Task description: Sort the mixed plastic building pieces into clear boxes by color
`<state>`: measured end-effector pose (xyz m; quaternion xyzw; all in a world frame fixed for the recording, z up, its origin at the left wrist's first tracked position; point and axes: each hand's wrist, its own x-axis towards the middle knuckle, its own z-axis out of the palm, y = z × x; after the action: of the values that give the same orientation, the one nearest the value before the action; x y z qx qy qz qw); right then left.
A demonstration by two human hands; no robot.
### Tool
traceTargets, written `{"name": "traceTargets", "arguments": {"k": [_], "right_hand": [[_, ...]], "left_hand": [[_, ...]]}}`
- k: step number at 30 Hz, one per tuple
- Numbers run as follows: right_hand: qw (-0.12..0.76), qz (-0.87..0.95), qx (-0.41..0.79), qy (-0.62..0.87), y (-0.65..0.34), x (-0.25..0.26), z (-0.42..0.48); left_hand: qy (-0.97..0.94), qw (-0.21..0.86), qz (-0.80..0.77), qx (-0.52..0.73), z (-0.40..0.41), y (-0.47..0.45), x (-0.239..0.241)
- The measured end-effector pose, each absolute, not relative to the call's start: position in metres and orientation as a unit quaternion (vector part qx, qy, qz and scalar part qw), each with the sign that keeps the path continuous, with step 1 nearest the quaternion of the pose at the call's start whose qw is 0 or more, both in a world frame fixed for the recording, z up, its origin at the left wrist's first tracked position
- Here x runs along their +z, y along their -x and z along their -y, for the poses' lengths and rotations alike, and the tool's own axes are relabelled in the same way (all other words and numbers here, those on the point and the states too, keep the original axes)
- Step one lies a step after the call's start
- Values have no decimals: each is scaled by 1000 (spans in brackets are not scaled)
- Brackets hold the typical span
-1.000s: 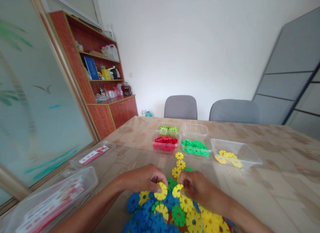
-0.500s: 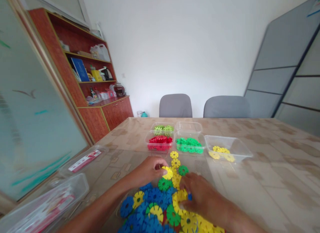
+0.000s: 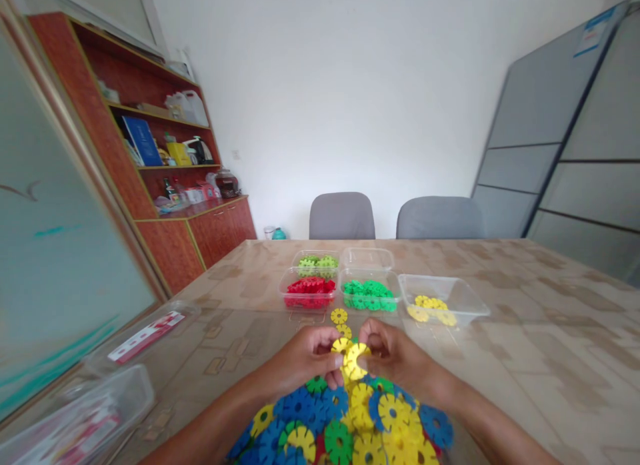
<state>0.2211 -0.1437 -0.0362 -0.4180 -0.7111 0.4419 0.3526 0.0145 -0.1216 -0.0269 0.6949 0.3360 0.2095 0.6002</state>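
My left hand (image 3: 316, 352) pinches a yellow notched plastic disc (image 3: 341, 346) between thumb and fingers. Right beside it, my right hand (image 3: 384, 350) is closed on a second yellow disc (image 3: 356, 362), which overlaps the first. Whether the two discs are joined, I cannot tell. Beneath both hands spreads a loose pile of notched discs, with blue ones (image 3: 300, 406) on the left, yellow ones (image 3: 400, 415) on the right and a few green ones (image 3: 339, 442) between. Two single yellow discs (image 3: 339, 316) lie on the table just beyond my hands.
Clear tubs hold red discs (image 3: 311, 293), green discs (image 3: 370, 295), light green discs (image 3: 319, 265) and a few yellow discs (image 3: 433, 309). An open tub with packaging (image 3: 75, 418) stands at the near left, a lid with a card (image 3: 146, 337) behind it. Two grey chairs (image 3: 342, 215) face the table (image 3: 540, 332).
My right hand has come up from the pile with a yellow disc and met my left hand, which still holds its disc. The view has shifted slightly to the right.
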Motion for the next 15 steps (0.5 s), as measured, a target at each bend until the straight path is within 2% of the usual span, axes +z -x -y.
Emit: {"name": "traceTargets", "arguments": {"k": [2,6,10,15], "right_hand": [[370,709,405,443,-234,-29,136],[424,673,268,543,-284,-11,115],[433,612,132,649,-337,-8,97],[391,608,46,690,-365,-11,97]], "left_hand": [[-735,535,-346,231,118,-13,-29],[-822,339,-381,253,99,-9,-36],[-853,252,-391,237,80,-17,-41],[-882,178,-389,197,74,-35,-50]]}}
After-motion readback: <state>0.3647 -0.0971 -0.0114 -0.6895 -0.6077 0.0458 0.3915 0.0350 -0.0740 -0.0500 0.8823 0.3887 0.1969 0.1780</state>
